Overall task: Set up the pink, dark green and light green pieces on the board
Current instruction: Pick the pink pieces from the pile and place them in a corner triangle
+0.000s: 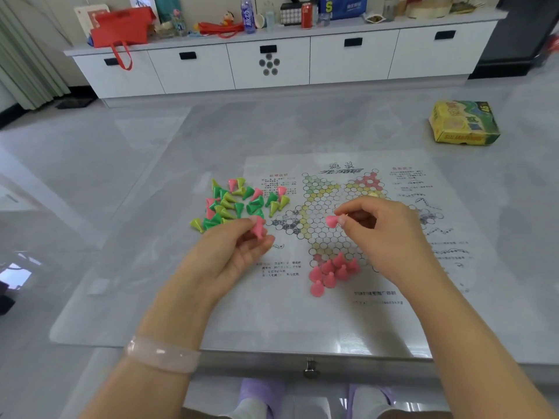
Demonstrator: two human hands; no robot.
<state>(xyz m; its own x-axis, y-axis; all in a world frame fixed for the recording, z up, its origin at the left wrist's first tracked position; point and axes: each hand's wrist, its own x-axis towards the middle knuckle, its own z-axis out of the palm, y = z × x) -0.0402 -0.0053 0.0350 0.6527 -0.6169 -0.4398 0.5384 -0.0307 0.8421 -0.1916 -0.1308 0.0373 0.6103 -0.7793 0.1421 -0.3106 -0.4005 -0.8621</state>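
1. Glossy grey table [211, 140], smooth and reflective, carries a thin printed paper board [332, 207] whose star of small hexagon-packed circles is tinted yellow, green and pink at its points.
2. Beyond it runs a long white cabinet [272, 62] with flat drawer fronts and dark slot handles, its top crowded with a red bag [121, 28], bottles and a red can [306, 15].
3. A yellow cardboard box [464, 122] sits at the table's far right.
4. Left of the star lies a loose heap of cone-shaped plastic pieces [236, 204], dark green, light green and a few pink, tipped on their sides.
5. Eight or so pink cones [332, 272] stand upright on the near point of the star.
6. The left hand [239, 252], a pale translucent bangle [161, 353] on its wrist, holds a pink piece [258, 228] in curled fingers beside the heap.
7. The right hand [384, 231] pinches another pink cone [331, 220] between thumb and fingertip, above the star's centre.
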